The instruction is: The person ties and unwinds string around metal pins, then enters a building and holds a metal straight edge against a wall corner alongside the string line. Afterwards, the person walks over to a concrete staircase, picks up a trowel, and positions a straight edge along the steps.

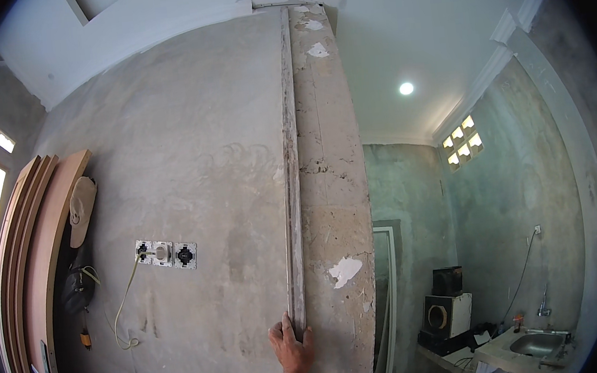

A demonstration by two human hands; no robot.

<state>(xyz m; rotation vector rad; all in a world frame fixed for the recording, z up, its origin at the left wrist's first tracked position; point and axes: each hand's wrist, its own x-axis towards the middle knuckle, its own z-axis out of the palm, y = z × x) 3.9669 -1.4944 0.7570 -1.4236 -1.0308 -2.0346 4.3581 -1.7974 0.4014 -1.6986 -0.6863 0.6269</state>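
Observation:
My left hand (291,352) reaches up from the lower edge and grips a long, straight, pale weathered bar (287,151), thumb and fingers on either side of it. The bar stands upright along the edge of a grey plastered wall (206,123), beside a rough column face (329,169) with white patches, and runs up almost to the ceiling. My right hand is not in view.
Wooden door panels (37,269) lean at the left beside hanging items. Wall sockets (163,253) carry a plugged-in cord. Right of the column is a room with a doorframe (391,271), a speaker box (455,315) and a counter sink (533,342).

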